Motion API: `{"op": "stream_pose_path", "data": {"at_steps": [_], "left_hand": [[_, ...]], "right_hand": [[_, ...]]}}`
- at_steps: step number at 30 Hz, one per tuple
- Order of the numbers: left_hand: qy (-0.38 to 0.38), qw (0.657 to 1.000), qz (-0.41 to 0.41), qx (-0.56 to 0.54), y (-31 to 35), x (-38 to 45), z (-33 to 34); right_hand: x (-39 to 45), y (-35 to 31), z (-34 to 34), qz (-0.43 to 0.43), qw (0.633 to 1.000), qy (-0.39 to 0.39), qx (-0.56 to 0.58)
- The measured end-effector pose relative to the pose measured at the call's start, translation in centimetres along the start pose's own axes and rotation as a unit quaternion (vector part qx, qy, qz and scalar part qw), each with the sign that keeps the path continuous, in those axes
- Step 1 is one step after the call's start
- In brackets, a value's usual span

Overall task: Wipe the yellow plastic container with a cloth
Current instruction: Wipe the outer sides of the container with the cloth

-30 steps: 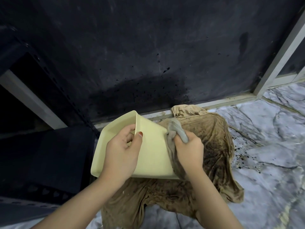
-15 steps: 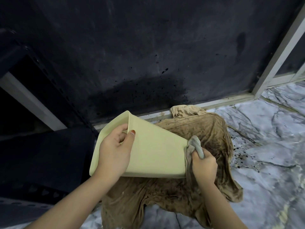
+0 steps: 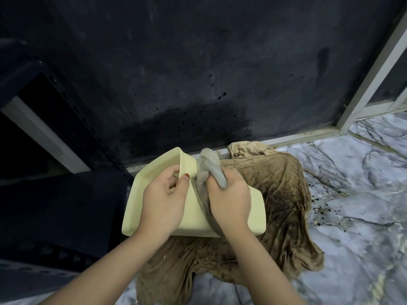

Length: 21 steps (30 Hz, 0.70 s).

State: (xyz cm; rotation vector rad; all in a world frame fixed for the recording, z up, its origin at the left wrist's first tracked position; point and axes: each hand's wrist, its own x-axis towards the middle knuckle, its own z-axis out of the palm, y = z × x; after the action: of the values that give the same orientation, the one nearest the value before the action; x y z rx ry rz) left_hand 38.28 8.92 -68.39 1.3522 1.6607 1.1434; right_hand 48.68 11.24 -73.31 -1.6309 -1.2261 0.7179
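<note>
Left hand [image 3: 163, 202] clamped on rim of yellow container [image 3: 251, 208], centre frame, tipped on its side to expose outer wall. Right hand [image 3: 229, 200] fisted on grey cloth [image 3: 209, 166], pressed to that wall. Beyond, brown rag [image 3: 284, 194] on marble floor [image 3: 363, 216], probably catching drips.

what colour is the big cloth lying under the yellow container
Brown, with dark mottled stains: the big cloth shows best in the head view, spread on the marble floor.

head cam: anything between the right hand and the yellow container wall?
Yes, in the head view: the grey cloth, bunched in the right hand and pressed against the yellow plastic container. The left hand grips the rim bare.
</note>
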Motion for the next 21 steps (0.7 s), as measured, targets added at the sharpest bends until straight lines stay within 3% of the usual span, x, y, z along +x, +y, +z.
{"op": "stream_pose_path", "data": {"at_steps": [6,14,21], "left_hand": [[-0.020,1.000,-0.006,-0.011,-0.2,-0.1,-0.1],[-0.060,0.998,-0.017,-0.029,0.1,0.8,-1.0],[-0.073,0.995,-0.063,-0.018,1.3,1.4,-1.3]], "right_hand": [[2.6,1.7,-1.3,0.100,0.994,-0.016,0.028],[3.0,8.2,-3.2,0.213,0.976,0.036,0.002],[1.4,9.7,-3.5,0.233,0.970,0.072,0.015]]}}
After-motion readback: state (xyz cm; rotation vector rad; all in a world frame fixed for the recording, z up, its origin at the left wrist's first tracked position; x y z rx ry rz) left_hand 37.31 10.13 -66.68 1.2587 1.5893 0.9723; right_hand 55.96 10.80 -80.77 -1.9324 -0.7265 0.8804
